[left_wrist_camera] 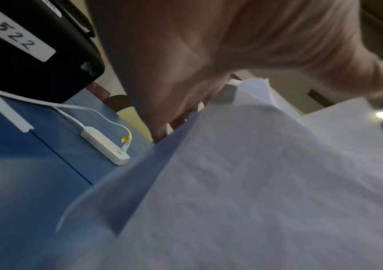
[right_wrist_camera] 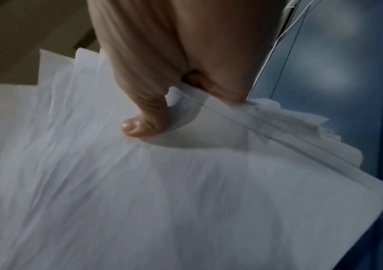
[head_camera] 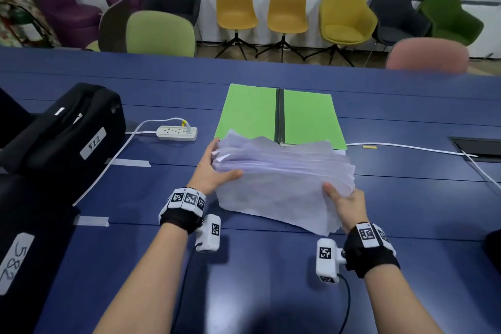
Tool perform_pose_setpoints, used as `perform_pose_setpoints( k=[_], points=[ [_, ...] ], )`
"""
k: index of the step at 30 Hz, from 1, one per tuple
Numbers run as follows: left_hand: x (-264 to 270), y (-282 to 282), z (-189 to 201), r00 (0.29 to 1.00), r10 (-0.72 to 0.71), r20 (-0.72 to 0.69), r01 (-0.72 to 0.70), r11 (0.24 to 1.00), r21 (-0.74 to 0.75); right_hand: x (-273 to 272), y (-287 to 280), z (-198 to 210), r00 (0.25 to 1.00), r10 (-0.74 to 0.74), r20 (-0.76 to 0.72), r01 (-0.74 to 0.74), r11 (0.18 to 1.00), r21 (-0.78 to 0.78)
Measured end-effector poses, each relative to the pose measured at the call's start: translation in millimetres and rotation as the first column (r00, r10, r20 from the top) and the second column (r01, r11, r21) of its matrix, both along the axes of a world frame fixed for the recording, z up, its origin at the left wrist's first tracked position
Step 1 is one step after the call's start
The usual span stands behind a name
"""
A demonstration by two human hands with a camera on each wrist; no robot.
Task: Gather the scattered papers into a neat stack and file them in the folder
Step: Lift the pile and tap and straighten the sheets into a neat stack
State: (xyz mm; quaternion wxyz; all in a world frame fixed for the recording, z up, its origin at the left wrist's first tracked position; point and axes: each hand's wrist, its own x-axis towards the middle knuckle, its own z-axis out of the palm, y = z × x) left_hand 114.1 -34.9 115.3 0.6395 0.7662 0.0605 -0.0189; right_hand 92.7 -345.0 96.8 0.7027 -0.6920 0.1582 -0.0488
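Observation:
A thick, uneven stack of white papers [head_camera: 282, 179] is lifted at a tilt above the blue table [head_camera: 271, 266], between my two hands. My left hand [head_camera: 214, 171] grips its left edge, thumb on the near face and fingers behind. My right hand [head_camera: 343, 202] grips the right edge, with the thumb [right_wrist_camera: 139, 126] pressed on the top sheet [right_wrist_camera: 139, 182]. The sheets' edges fan out unevenly. Just beyond the stack the green folder [head_camera: 279, 114] lies open and flat. In the left wrist view the papers [left_wrist_camera: 255, 182] fill the lower right under my left hand [left_wrist_camera: 209, 73].
A black case labelled 522 [head_camera: 67, 127] sits at the left, another black case [head_camera: 24, 247] nearer me. A white power strip [head_camera: 176, 133] and its cable lie left of the folder. A cable port [head_camera: 477, 148] is at right. Chairs [head_camera: 235, 8] line the far side.

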Motion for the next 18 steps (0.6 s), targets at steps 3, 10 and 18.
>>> perform_pose_setpoints(
  k=[3,10,18],
  points=[
    [-2,15,-4,0.998,-0.055,0.009,0.055,0.998,0.025,3,-8,13,0.998,0.012,0.054,-0.013,1.0,0.027],
    [-12,23,-33,0.999,-0.053,-0.01,0.054,0.998,0.044,-8,-19,1,0.978,0.208,0.002,-0.207,0.976,-0.061],
    [-9,7,-41,0.996,0.069,-0.065,-0.059,0.989,0.135,-11,-6,6,0.981,0.194,-0.007,-0.193,0.976,-0.103]
  ],
)
